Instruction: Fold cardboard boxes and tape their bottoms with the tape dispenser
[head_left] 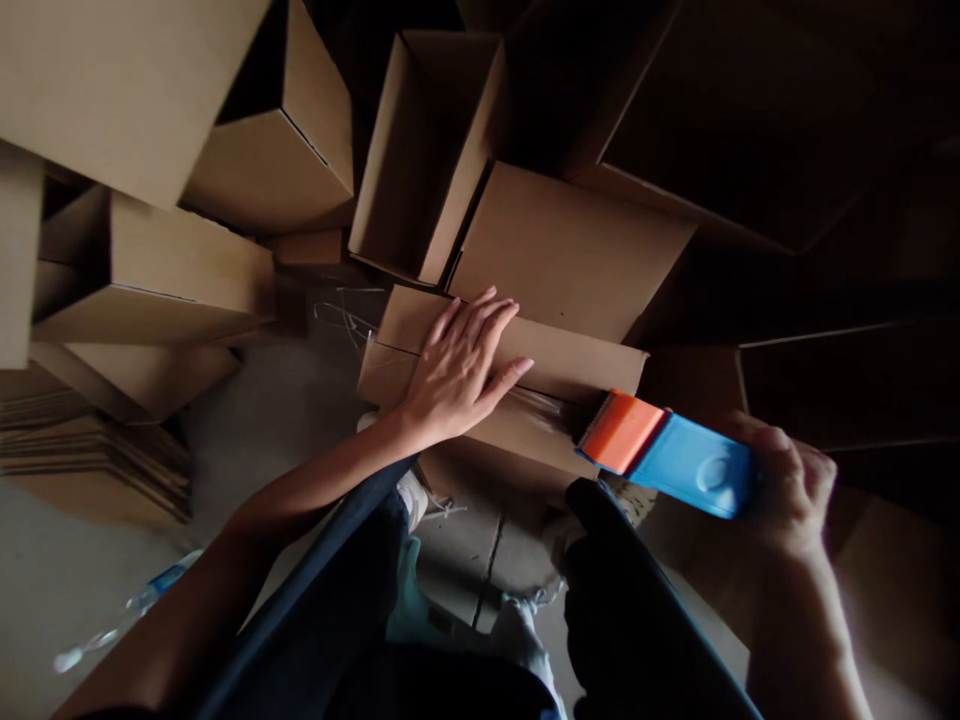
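Observation:
A cardboard box (585, 362) lies in front of me between my knees, its two flaps folded in so that they meet along a seam. My left hand (463, 370) rests flat on these flaps with its fingers stretched out. Clear tape (536, 405) shows along part of the seam. To the right, my right hand (791, 485) is wrapped round the end of a blue and orange tape dispenser (675, 455). The toothed orange end of the dispenser is at the right part of the box top; whether it touches the cardboard I cannot tell.
Open cardboard boxes (427, 160) stand beyond the box, with more boxes (157, 270) at the left. Flattened cardboard (97, 460) is stacked at left. A plastic bottle (161, 580) lies on the floor (277, 390). Large dark boxes (750, 130) fill the right side.

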